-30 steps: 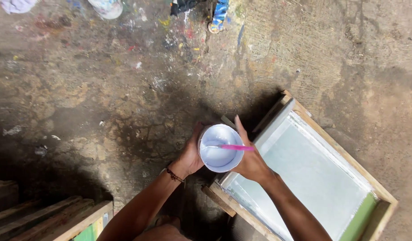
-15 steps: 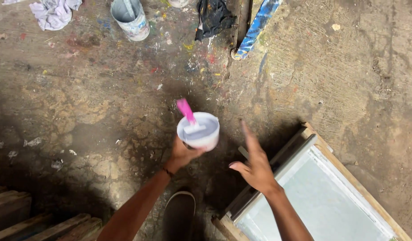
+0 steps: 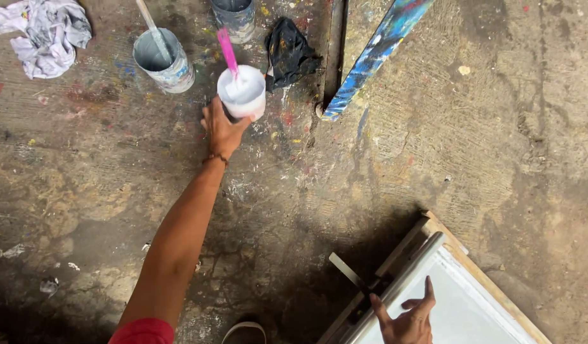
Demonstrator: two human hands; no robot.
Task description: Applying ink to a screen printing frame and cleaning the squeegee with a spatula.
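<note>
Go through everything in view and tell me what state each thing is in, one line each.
White cup: upright, held by left hand, pink stick standing in it.
Paint can: upright, open, stick inside.
Black rag: crumpled on floor.
White cloth: crumpled.
Wooden screen frame: lying flat, right hand resting on it.

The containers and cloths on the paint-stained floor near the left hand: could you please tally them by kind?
White cup with a pink stirrer, held by the left hand: 1
Paint-stained tins: 2, one with a stick, one at the top edge
Cloths: 2, one pale, one black
Total: 5
</note>
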